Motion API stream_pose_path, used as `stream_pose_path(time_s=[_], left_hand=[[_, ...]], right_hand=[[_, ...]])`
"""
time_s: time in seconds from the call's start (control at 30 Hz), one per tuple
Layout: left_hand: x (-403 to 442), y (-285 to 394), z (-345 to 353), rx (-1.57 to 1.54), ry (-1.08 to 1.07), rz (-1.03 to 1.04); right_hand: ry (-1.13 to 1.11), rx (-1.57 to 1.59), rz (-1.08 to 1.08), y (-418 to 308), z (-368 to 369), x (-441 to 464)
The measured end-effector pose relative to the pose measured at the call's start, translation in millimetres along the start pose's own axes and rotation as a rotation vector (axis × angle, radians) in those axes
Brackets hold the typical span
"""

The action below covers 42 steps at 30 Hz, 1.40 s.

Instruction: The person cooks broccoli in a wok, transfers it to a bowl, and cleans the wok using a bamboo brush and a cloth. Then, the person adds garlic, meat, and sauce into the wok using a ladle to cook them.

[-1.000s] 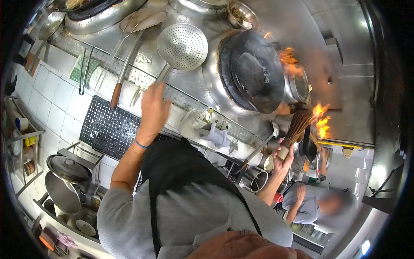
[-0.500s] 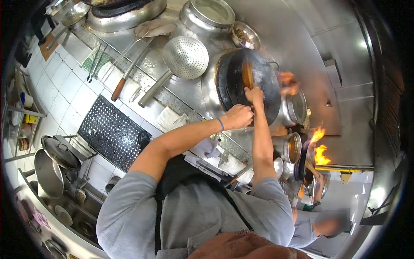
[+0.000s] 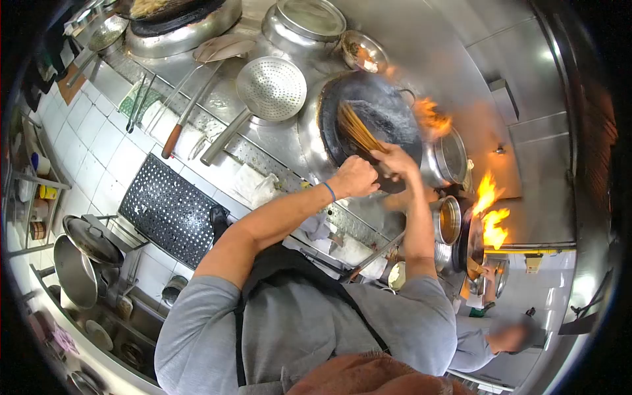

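Observation:
The black wok [image 3: 378, 118] rests tilted on a round metal burner ring, its inside wet and steaming. At its near rim my left hand [image 3: 355, 176], with a blue band on the wrist, is closed on the wok's edge; the exact grip is hidden by the fingers. My right hand [image 3: 395, 163] is wrapped round the base of a bamboo brush [image 3: 355, 126], whose bristles lie inside the wok towards the left. The two hands are close together.
Left of the wok lies a perforated strainer [image 3: 271, 89], then a wooden-handled ladle [image 3: 172, 141] and tongs [image 3: 139, 104]. Flames [image 3: 431, 118] rise behind the wok, and more [image 3: 490, 214] at right. Metal pots [image 3: 449, 220] stand right. A co-worker [image 3: 477, 349] is at lower right.
My left hand has moved from near the strainer's handle to the wok's rim and closed there. My right hand has brought the brush into the wok; its bristles have since swung left.

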<state>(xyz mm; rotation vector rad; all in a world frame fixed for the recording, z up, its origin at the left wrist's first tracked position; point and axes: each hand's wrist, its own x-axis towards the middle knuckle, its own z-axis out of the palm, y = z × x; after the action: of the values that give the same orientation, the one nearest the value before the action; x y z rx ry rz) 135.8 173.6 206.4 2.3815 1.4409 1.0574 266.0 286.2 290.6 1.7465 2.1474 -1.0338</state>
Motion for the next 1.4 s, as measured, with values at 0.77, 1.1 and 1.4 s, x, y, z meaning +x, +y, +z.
stream_pose_path(time_s=[0.77,1.1,1.4], left_hand=[[1,-5,20,0.013,-0.048,-0.004],[8,-4,21,0.028,-0.063,-0.02],[1,-1,22,-0.014,-0.011,0.008]], right_hand=[[0.347,-0.617,-0.049,20,30,6],[0.494,-0.544,0.196,59,5,63],[0.351,-0.599,0.251,54,-23,50]])
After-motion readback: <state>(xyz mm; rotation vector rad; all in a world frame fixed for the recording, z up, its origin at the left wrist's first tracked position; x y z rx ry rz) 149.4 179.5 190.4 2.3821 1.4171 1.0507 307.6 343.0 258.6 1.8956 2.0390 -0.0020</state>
